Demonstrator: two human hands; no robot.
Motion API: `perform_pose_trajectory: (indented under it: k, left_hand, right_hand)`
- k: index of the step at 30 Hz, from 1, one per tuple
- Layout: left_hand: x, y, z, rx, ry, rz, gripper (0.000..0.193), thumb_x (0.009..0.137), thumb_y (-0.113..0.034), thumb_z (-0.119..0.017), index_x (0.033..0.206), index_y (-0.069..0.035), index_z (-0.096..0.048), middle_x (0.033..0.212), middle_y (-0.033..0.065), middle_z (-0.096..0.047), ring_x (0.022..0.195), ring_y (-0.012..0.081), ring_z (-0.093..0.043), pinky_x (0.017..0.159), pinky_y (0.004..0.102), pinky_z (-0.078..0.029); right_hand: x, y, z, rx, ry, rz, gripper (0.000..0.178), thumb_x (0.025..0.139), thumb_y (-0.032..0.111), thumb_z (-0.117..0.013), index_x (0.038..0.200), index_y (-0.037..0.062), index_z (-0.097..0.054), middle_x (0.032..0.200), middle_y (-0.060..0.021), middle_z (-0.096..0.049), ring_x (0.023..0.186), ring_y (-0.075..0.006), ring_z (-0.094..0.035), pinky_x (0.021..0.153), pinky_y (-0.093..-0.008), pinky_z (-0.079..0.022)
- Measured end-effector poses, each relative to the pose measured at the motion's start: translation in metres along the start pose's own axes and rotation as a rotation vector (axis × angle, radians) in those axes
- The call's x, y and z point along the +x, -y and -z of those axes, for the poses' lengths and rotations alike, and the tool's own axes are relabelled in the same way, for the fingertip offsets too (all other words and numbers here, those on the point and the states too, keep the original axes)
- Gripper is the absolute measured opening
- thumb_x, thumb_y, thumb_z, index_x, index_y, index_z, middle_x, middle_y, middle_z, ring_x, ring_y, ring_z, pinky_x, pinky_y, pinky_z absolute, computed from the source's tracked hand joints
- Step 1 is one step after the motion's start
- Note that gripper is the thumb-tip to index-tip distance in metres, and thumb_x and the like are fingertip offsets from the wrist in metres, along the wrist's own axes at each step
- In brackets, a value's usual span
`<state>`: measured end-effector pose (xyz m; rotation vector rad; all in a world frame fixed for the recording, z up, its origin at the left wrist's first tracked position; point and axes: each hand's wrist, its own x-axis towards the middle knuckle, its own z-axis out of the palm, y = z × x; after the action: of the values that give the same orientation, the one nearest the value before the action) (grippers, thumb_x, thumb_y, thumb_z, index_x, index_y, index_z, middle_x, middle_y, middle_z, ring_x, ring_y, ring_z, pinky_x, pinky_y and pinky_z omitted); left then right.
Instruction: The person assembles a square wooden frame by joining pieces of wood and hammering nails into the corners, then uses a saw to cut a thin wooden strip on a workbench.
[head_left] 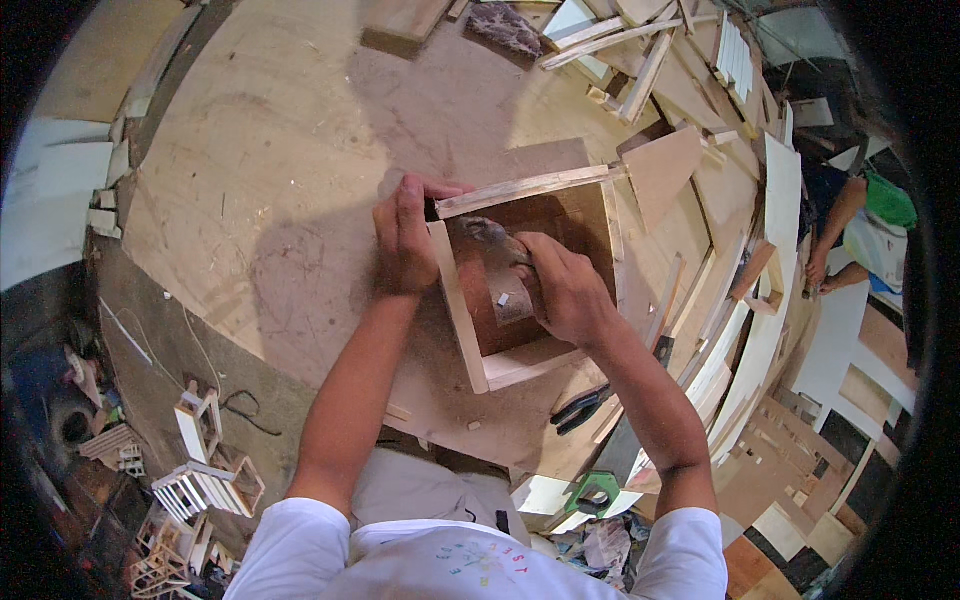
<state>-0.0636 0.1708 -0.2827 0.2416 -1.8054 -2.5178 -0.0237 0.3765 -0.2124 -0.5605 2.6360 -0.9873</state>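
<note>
An open wooden box (461, 305) with pale edge strips and a brown inner face sits tilted on the plywood surface in front of me. My left hand (405, 235) grips its upper left corner, thumb and fingers closed about the wood. Inside the opening my right hand (572, 290) is closed round a tool with a grey metal head, which looks like a hammer (487, 236); its handle is mostly hidden. The head is near the box's left inner side. A small pale patch (503, 300) shows inside the box.
Dark-handled pliers (580, 408) and a green-handled saw (596, 492) lie near my right arm. Wood offcuts (645, 75) pile up at the back right. Another person's hands (820, 275) work at far right. Small slatted wooden pieces (205, 488) stand lower left.
</note>
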Motion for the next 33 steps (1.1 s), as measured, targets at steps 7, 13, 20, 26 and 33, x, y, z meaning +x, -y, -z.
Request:
perform_pose_trajectory:
  k: [7,13,20,26,33]
  left_hand:
    - [-0.002,-0.005,-0.005,0.034,-0.02,0.014,0.061,0.111,-0.038,-0.032,0.091,0.007,-0.067,0.093,0.0218,-0.075,0.088,0.0255,-0.072,0.086,0.0376,-0.056]
    - [-0.002,-0.001,-0.005,-0.003,-0.037,0.016,0.063,0.111,-0.039,-0.032,0.088,0.007,-0.068,0.095,0.022,-0.075,0.087,0.0261,-0.071,0.086,0.0385,-0.055]
    - [-0.003,0.0,-0.004,0.061,-0.059,0.008,0.063,0.111,-0.039,-0.033,0.087,0.006,-0.068,0.092,0.0212,-0.075,0.086,0.0255,-0.071,0.086,0.0378,-0.055]
    - [-0.001,-0.004,-0.006,0.077,-0.079,-0.004,0.063,0.111,-0.04,-0.034,0.086,0.006,-0.069,0.091,0.0209,-0.075,0.083,0.0246,-0.071,0.084,0.0369,-0.056]
    - [0.0,-0.006,-0.006,0.072,-0.075,0.003,0.067,0.111,-0.043,-0.033,0.086,0.007,-0.07,0.091,0.0211,-0.075,0.084,0.0251,-0.071,0.084,0.0371,-0.055]
  right_hand:
    - [0.002,-0.008,-0.004,0.003,0.057,-0.082,0.029,0.1,0.011,-0.058,0.126,0.0005,-0.052,0.111,-0.0268,-0.064,0.102,-0.0497,-0.063,0.081,-0.0517,-0.053]
    - [0.004,-0.002,-0.003,-0.012,0.069,-0.134,0.027,0.098,0.011,-0.059,0.123,0.0018,-0.052,0.109,-0.0263,-0.064,0.101,-0.0494,-0.063,0.079,-0.0533,-0.052]
    - [0.001,-0.005,-0.005,-0.044,0.069,-0.119,0.026,0.097,0.01,-0.06,0.121,0.0024,-0.052,0.106,-0.0246,-0.064,0.099,-0.0481,-0.064,0.078,-0.0525,-0.052]
    - [0.0,-0.001,0.001,0.007,0.007,-0.053,0.027,0.096,0.01,-0.061,0.119,0.0023,-0.051,0.101,-0.0246,-0.063,0.096,-0.0481,-0.064,0.075,-0.052,-0.052]
    - [-0.001,-0.004,0.0,-0.023,0.009,-0.023,0.027,0.095,0.006,-0.061,0.12,0.0015,-0.051,0.098,-0.025,-0.064,0.094,-0.0495,-0.064,0.073,-0.0513,-0.053]
